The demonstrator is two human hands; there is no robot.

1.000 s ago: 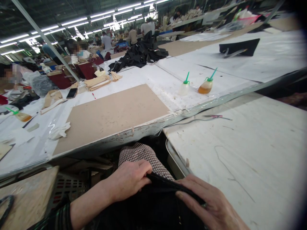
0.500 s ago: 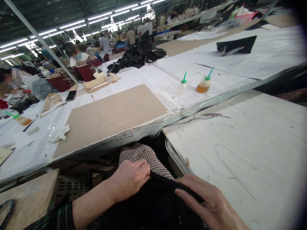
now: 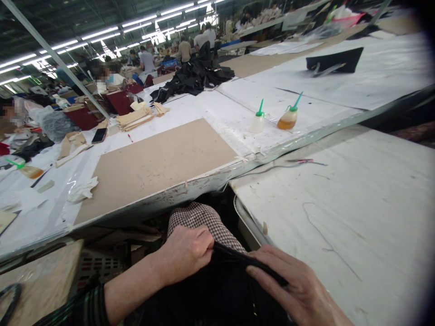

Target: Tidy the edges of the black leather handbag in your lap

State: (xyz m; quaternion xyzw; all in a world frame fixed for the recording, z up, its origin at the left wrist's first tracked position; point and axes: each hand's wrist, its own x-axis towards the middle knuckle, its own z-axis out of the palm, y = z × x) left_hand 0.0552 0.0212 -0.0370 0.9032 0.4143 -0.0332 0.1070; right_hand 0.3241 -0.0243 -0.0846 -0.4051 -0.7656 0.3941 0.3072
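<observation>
Across my lap lies a black piece (image 3: 217,294), dark enough that its full shape cannot be made out; it looks like fabric or soft leather. My left hand (image 3: 190,249) is closed in a fist on its upper edge. Farther right along that edge, my right hand (image 3: 292,280) pinches it between thumb and fingers. The edge runs taut and folded between the two hands. Behind them shows a brown-and-white checked cloth (image 3: 200,217) over my knee.
A long white table (image 3: 200,106) carries a tan board (image 3: 159,167), two glue bottles (image 3: 288,117), a black panel (image 3: 335,62), a phone (image 3: 99,135) and a black heap (image 3: 193,79). A pale side table (image 3: 367,203) with loose thread stands right. People work in the background.
Both hands keep their grip on the black edge and have hardly moved. The view has shifted very slightly.
</observation>
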